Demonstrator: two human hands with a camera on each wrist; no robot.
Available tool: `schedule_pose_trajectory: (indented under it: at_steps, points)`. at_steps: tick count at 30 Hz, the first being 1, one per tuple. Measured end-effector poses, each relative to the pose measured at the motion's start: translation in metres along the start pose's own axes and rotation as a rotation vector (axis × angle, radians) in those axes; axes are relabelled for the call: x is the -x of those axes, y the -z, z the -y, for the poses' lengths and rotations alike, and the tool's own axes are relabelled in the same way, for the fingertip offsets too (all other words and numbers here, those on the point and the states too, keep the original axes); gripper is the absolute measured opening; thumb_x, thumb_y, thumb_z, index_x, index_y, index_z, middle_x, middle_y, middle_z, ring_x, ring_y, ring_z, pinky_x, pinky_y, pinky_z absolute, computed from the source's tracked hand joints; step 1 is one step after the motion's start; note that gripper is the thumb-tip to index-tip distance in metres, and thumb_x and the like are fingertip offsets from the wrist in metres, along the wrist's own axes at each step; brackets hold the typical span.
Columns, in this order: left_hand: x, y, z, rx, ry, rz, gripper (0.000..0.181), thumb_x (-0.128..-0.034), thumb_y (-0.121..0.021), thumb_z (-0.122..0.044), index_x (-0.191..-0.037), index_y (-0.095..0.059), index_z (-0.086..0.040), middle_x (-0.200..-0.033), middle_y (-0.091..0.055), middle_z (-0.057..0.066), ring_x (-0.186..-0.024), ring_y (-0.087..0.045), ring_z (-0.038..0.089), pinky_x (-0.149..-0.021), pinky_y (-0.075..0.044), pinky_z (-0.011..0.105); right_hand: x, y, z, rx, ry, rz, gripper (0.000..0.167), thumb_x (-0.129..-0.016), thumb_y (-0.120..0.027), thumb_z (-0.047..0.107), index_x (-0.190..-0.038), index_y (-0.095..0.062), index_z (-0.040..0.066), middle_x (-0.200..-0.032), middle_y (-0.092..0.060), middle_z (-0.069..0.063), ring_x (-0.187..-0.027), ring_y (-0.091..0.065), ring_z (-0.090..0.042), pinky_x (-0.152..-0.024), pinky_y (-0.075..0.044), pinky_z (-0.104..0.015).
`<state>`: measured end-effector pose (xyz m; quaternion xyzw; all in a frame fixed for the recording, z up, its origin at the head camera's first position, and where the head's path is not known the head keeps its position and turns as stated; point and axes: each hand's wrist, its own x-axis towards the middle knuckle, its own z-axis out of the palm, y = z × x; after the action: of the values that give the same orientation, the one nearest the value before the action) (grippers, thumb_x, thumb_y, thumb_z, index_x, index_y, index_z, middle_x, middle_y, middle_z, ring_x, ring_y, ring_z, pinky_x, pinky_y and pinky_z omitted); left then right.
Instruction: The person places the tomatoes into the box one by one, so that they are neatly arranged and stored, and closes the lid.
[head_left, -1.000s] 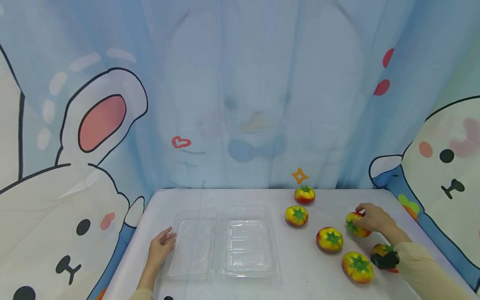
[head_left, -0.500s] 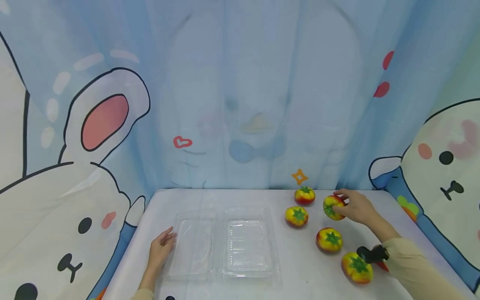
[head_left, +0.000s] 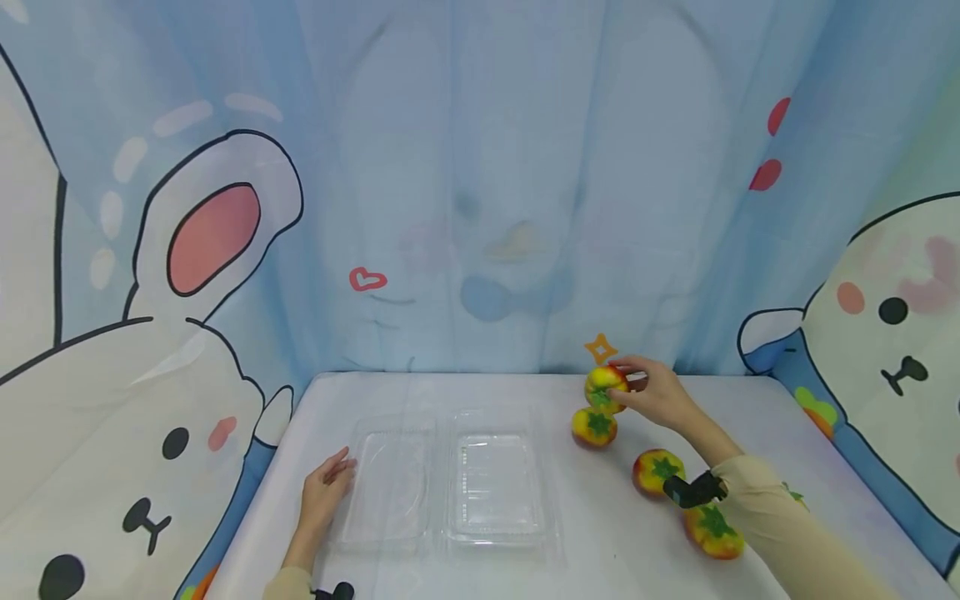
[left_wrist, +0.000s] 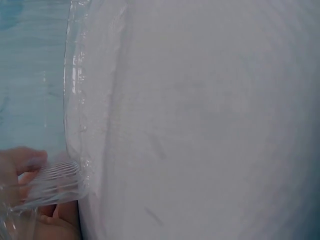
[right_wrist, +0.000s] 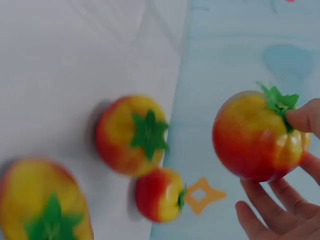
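In the head view my right hand pinches a red-yellow toy fruit with green leaves between thumb and fingers. The right wrist view shows this fruit raised, my right hand around its lower side. My left hand lies at the left edge of a clear plastic container, fingers relaxed and slightly bent. In the left wrist view, ridged clear plastic partly covers my left hand; whether it bears on the plastic I cannot tell.
One fruit stands just below the held one; another is hidden behind it in the head view. Nearer the front right are fruits, one mostly covered by my sleeve. A patterned curtain hangs behind the table.
My right hand has carried the pinched fruit left and toward the table's back edge, over the rear fruit. My left hand and the container have hardly moved.
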<state>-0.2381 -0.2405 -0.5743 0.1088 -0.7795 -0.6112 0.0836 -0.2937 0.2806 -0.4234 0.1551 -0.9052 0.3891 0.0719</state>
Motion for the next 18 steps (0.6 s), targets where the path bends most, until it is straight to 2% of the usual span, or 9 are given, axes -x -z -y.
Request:
schedule_pose_trajectory:
  at_steps: [4, 7, 13, 18]
  points:
    - [-0.001, 0.0, 0.0, 0.002, 0.003, -0.003, 0.042, -0.0962, -0.058, -0.003, -0.137, -0.054, 0.005, -0.122, -0.064, 0.024, -0.098, -0.064, 0.013, -0.075, -0.051, 0.013, -0.009, -0.019, 0.011, -0.095, 0.036, 0.03, 0.048, -0.087, -0.074, 0.009, -0.129, -0.056, -0.006, -0.119, -0.059, -0.03, -0.091, -0.068, -0.036, -0.069, -0.059, -0.03]
    - [0.0, 0.001, 0.0, -0.001, 0.018, -0.005, 0.042, -0.0964, -0.058, -0.004, -0.137, -0.053, 0.005, -0.122, -0.064, 0.024, -0.102, -0.064, 0.017, -0.076, -0.051, 0.013, -0.017, -0.035, 0.017, -0.143, 0.061, 0.058, 0.047, -0.087, -0.074, 0.009, -0.129, -0.057, -0.005, -0.119, -0.06, -0.029, -0.092, -0.068, -0.036, -0.071, -0.059, -0.032]
    - [0.001, 0.001, -0.003, 0.02, 0.008, 0.01, 0.042, -0.0975, -0.057, -0.005, -0.138, -0.052, 0.004, -0.125, -0.062, 0.025, -0.111, -0.061, 0.029, -0.08, -0.051, 0.014, -0.03, -0.068, 0.028, -0.175, 0.1, 0.095, 0.046, -0.086, -0.074, 0.008, -0.128, -0.058, -0.004, -0.119, -0.06, -0.027, -0.096, -0.068, -0.038, -0.079, -0.058, -0.041]
    - [0.003, 0.001, -0.002, 0.02, 0.007, 0.009, 0.042, -0.0974, -0.058, -0.006, -0.137, -0.053, 0.004, -0.124, -0.062, 0.024, -0.106, -0.063, 0.021, -0.08, -0.052, 0.015, -0.034, -0.095, 0.04, -0.175, 0.077, 0.111, 0.045, -0.085, -0.075, 0.008, -0.127, -0.059, 0.0, -0.12, -0.061, -0.022, -0.097, -0.065, -0.035, -0.085, -0.057, -0.042]
